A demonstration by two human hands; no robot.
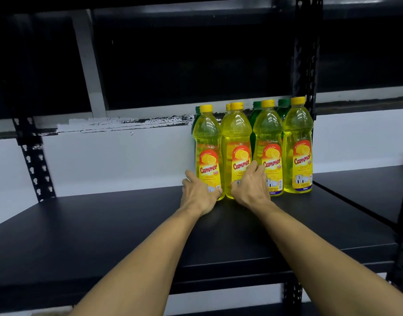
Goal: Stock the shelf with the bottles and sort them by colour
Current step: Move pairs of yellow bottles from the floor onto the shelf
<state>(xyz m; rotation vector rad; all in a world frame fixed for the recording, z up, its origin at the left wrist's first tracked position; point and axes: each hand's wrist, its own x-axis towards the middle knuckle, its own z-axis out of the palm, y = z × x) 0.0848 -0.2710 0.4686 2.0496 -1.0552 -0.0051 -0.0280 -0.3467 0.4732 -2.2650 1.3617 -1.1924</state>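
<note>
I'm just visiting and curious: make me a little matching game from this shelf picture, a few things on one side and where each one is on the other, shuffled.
Things:
1. left hand
2. right hand
3. green bottles
4. rightmost yellow bottle

Places:
A. in the back row, mostly hidden behind the yellow ones
B. at the base of the leftmost yellow bottle
C. next to the shelf's upright post
D. in front of the second and third yellow bottles

Pairs: 1-B, 2-D, 3-A, 4-C
</note>
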